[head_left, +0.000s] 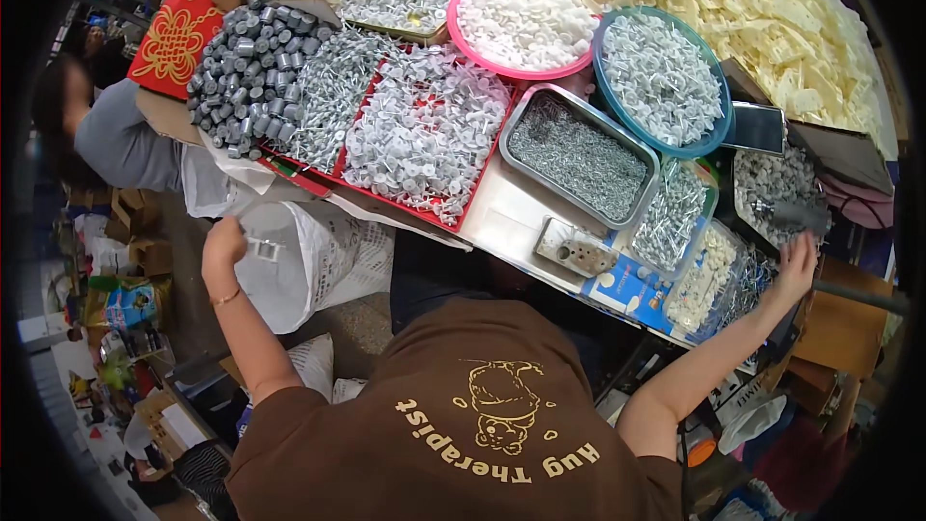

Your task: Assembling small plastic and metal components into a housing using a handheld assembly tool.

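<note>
My left hand (224, 241) is closed, held over the mouth of a white woven sack (333, 265). A small white plastic piece (265, 250) shows at its fingers. At the far right, my right hand (797, 270) has its fingers stretched out and parted, by the edge of a box of grey-white small parts (772, 178). Just beyond those fingertips is a dark grey, cylinder-like thing (803, 218), blurred. Near this hand lie a clear tray of thin metal pieces (745, 285) and a heap of small cream parts (702, 280).
Across the table are grey cylinders (253, 72), a red tray (458, 222) of white nail clips, a metal tray (516, 150) of small screws, a pink basin (463, 39) and a teal basin (723, 125). Cream plastic parts (762, 19) pile behind. Another person's grey sleeve (130, 140) is at left.
</note>
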A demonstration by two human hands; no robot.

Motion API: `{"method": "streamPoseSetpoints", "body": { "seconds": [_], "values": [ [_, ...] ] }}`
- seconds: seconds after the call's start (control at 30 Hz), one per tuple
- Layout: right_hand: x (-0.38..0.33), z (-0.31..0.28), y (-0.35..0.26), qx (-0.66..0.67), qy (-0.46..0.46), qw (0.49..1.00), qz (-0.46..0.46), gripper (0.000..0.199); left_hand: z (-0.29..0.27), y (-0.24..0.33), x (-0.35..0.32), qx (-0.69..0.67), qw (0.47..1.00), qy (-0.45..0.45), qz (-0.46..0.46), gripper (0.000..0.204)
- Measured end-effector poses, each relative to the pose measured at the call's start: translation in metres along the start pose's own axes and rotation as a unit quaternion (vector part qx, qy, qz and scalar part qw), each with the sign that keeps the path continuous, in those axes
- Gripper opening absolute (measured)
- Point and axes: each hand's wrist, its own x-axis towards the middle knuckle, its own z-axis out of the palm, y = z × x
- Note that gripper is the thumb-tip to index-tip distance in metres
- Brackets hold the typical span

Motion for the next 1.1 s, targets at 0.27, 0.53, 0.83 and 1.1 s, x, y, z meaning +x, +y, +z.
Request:
{"method": "streamPoseSetpoints", "body": {
  "seconds": [0.27,0.53,0.83,1.1],
  "values": [
    [-0.074,-0.049,0.035,-0.583,-0.034,0.812,-0.017,0.03,-0.109,0.189,-0.05,-0.359,0.883,0.164,0.253,0.019],
    [-0.085,-0.042,0.015,-0.506,0.004,0.861,-0.044,0.022,-0.166,0.355,0.131,-0.008,0.833,0.494,0.249,0.031],
    [-0.086,-0.049,0.031,-0.109,0.184,0.973,-0.092,0.025,-0.18,0.357,0.149,0.058,0.82,0.519,0.236,0.015],
    [-0.132,0.013,-0.067,0.097,0.058,0.991,-0.068,0.017,-0.133,0.347,-0.047,-0.578,0.672,0.131,0.443,0.052]
  ]
}}
